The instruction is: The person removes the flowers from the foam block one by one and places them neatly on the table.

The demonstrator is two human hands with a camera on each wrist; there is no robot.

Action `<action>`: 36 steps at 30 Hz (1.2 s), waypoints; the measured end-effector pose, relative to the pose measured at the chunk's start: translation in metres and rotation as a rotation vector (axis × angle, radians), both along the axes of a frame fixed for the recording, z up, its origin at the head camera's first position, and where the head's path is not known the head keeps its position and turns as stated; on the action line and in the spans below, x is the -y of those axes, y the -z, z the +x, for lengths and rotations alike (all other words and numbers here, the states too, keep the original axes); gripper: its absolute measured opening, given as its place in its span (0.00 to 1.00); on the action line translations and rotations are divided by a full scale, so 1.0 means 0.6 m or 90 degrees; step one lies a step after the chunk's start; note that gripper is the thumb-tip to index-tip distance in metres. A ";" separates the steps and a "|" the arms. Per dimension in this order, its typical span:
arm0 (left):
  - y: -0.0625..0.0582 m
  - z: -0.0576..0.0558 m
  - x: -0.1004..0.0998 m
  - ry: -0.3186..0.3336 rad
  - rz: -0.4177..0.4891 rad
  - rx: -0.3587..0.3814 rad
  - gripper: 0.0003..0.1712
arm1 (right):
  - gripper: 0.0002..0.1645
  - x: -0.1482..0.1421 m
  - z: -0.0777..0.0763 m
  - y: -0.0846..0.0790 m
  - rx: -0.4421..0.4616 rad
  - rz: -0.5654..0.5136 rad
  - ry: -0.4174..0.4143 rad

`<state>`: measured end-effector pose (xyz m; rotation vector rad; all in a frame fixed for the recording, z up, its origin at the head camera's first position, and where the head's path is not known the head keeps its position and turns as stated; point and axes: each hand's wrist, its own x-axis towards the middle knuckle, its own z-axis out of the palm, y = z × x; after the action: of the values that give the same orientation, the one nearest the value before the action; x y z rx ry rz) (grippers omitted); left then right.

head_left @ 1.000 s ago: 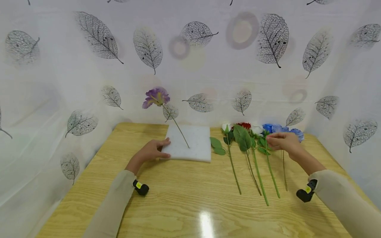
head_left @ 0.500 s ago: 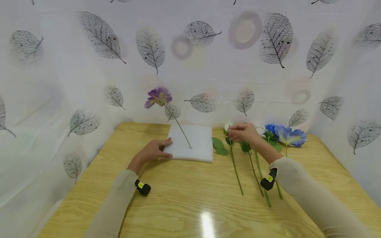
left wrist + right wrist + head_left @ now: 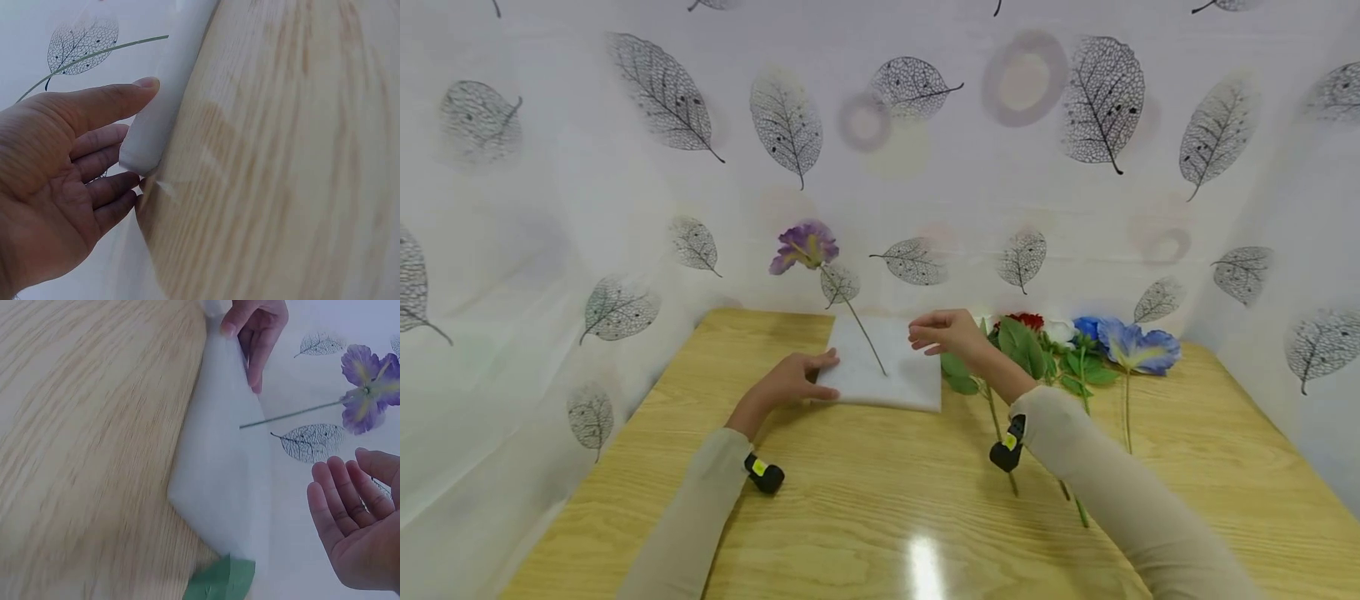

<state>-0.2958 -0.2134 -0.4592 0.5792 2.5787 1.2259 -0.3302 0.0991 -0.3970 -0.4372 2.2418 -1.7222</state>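
Note:
A white foam block (image 3: 906, 385) lies near the back of the table, with a purple flower (image 3: 805, 247) standing tilted in it by its thin stem. My left hand (image 3: 784, 385) holds the block's left edge, thumb on its top and fingers along the side in the left wrist view. Over the block's right part, in the head view, is my right hand (image 3: 953, 333). Its fingers are loosely bent and hold nothing, as the right wrist view shows. The purple bloom (image 3: 365, 390) is close to those fingers in that view.
Right of the block lie several long-stemmed flowers: a red flower (image 3: 1028, 321), a white flower (image 3: 1060, 332) and a light blue flower (image 3: 1138, 346), with green leaves (image 3: 1021, 346). The wooden table (image 3: 850, 500) meets a leaf-printed curtain (image 3: 925, 183) at the back.
My right hand has moved left, from the blue flowers across the other stems to over the foam block. The left hand keeps its place on the block.

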 end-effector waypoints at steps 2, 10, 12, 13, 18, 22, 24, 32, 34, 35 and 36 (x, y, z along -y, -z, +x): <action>0.000 0.000 0.000 0.000 -0.004 -0.002 0.43 | 0.20 0.013 -0.002 0.002 0.007 -0.006 -0.006; -0.003 0.002 -0.003 -0.006 -0.021 -0.007 0.43 | 0.20 0.063 -0.009 0.006 0.005 -0.008 -0.040; -0.003 0.001 -0.003 -0.008 -0.023 -0.008 0.43 | 0.21 0.075 -0.013 0.009 0.008 -0.008 -0.039; -0.003 0.001 -0.003 -0.009 -0.024 -0.007 0.43 | 0.20 0.081 -0.014 0.009 0.013 -0.013 -0.035; -0.003 0.000 -0.003 -0.009 -0.027 -0.005 0.43 | 0.21 0.103 -0.014 0.007 0.029 -0.025 -0.019; -0.002 -0.001 -0.001 -0.008 -0.027 -0.008 0.44 | 0.20 0.113 -0.011 0.004 0.039 -0.018 -0.015; -0.001 -0.002 -0.001 -0.007 -0.027 -0.008 0.44 | 0.19 0.116 -0.011 0.005 0.043 -0.011 -0.019; 0.000 -0.002 -0.001 0.001 -0.016 -0.004 0.43 | 0.22 0.121 -0.013 0.019 0.081 0.005 -0.037; 0.000 -0.002 -0.001 -0.001 -0.018 -0.005 0.43 | 0.22 0.121 -0.012 0.021 0.086 0.013 -0.040; 0.000 -0.002 -0.001 -0.002 -0.019 -0.006 0.43 | 0.22 0.120 -0.012 0.022 0.088 0.017 -0.040; -0.001 -0.002 -0.001 -0.001 -0.019 -0.008 0.43 | 0.22 0.120 -0.012 0.022 0.088 0.022 -0.041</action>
<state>-0.2968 -0.2129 -0.4588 0.5818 2.6036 1.1859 -0.3372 0.0268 -0.4104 -0.3661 2.1325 -1.6278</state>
